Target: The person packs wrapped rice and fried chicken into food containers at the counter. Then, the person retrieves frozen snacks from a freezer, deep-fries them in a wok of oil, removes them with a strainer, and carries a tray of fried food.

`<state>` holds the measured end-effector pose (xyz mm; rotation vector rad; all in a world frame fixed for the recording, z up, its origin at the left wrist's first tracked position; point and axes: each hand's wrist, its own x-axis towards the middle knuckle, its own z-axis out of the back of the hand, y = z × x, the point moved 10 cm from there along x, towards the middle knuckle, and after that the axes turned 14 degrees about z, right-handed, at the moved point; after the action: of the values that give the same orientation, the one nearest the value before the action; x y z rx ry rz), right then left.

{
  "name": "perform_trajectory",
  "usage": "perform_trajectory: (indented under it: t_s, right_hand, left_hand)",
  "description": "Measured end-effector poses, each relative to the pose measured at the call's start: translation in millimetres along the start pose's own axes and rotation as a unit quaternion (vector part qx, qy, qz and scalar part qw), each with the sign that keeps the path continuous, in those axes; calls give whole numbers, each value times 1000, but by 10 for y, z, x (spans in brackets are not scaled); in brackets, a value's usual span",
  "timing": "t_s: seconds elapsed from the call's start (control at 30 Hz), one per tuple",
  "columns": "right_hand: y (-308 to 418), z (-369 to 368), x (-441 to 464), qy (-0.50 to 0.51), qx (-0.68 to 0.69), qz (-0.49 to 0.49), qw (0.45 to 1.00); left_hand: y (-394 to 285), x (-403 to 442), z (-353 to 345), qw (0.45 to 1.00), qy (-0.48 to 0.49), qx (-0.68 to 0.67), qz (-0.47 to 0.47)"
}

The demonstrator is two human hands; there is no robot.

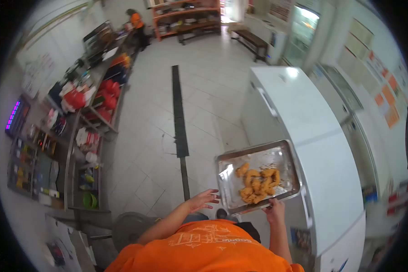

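A rectangular metal tray (229, 199) is in front of me, slightly tilted in view. Several pieces of golden fried food (258, 183), which look like breaded chicken, lie heaped toward its near right part. My right hand (274, 209) grips the tray's near rim, its fingers partly hidden at the edge. Just left of the tray is my left hand (205, 200), fingers spread and holding nothing. Whether its fingertips touch the tray's side I cannot tell.
White chest freezers (313, 136) run along my right. On the left stands a long counter (93, 97) with shelves, red bags (109, 102) and a green bowl (89, 200). A person in orange (137, 22) stands far back by the counter. A dark strip (179, 113) crosses the tiled floor.
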<state>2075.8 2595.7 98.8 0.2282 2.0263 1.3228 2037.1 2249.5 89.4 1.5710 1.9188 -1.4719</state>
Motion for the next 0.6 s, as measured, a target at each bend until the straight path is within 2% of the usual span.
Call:
perform_trajectory:
  t_s: [0.1,0.13,0.27,0.4,0.47,0.5,0.57,0.6]
  right_hand:
    - [-255,-1622,785,117,-62,-41,990]
    - [-381,-2091,969,153,-81,-57,983]
    - [-462,-4083,1344,319,-129,-76,936]
    - [-736,-5555,1485,377,-202,-94,899]
    - [-796,-6153,1558,355,-192,-83,911]
    - [-829,-6382,1655,337,-190,-84,918]
    - [-849,-6956,1762,376,-191,-100,901]
    - [-823,-7302,1785,393,-181,-111,895]
  left_hand:
    - [-573,-101,844,993,-81,-45,-72]
    - [-707,-213,1115,983,-120,-105,-94]
    - [-1236,-537,2175,934,-261,-162,-182]
    - [-1712,-843,3235,899,-345,-209,-168]
    - [-2059,-1016,3634,884,-374,-235,-153]
    - [-2246,-1033,3882,883,-369,-237,-166]
    - [-2508,-1049,4425,883,-364,-234,-179]
    - [-2680,-1075,4668,865,-382,-258,-197]
